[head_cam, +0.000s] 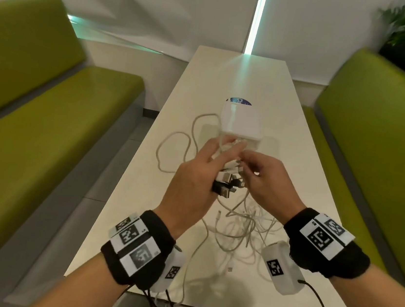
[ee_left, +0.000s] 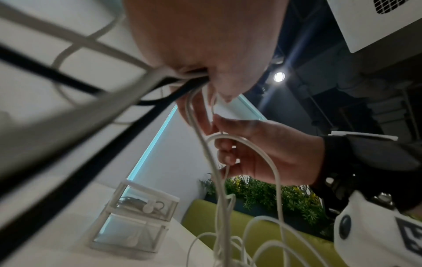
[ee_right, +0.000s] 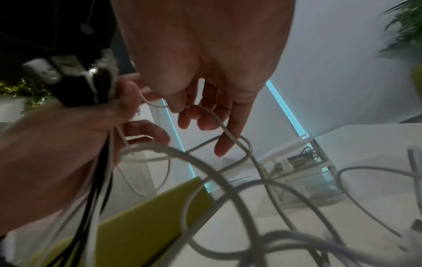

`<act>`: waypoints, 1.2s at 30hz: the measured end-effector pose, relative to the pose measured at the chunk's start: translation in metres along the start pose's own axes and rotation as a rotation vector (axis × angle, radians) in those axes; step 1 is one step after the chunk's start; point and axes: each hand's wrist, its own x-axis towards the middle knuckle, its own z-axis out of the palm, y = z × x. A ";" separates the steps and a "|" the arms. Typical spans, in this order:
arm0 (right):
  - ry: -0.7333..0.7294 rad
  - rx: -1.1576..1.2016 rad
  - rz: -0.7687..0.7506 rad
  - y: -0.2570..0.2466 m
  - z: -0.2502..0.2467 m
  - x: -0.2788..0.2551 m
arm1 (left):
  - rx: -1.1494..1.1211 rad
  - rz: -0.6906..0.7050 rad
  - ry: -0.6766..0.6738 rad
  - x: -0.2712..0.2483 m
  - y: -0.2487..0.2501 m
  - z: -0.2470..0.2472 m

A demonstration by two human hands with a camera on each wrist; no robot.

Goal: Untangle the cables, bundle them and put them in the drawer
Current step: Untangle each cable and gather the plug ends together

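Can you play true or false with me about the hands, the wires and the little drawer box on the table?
1. The left hand grips a bunch of cable plugs. True.
2. All the cables are black. False: most of the cables lying on the table are white, with only a few black ones in the held bunch.
3. The right hand is pinching a white cable. True.
4. The drawer box sits on a green bench. False: it stands on the table, beyond the hands.
5. The upper drawer already has some cable in it. True.
6. The table is round. False: it is long and rectangular.
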 end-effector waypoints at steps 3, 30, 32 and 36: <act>0.047 -0.007 -0.014 -0.003 0.001 0.001 | 0.082 -0.096 -0.027 -0.002 -0.001 0.006; -0.111 0.075 0.128 0.017 0.003 -0.016 | -0.029 -0.360 0.006 -0.008 -0.029 -0.014; -0.119 0.074 0.108 0.013 0.004 -0.015 | -0.024 -0.264 -0.078 -0.009 -0.020 -0.001; -0.131 0.076 0.095 0.007 -0.001 -0.018 | 0.209 -0.250 -0.274 -0.007 -0.008 0.009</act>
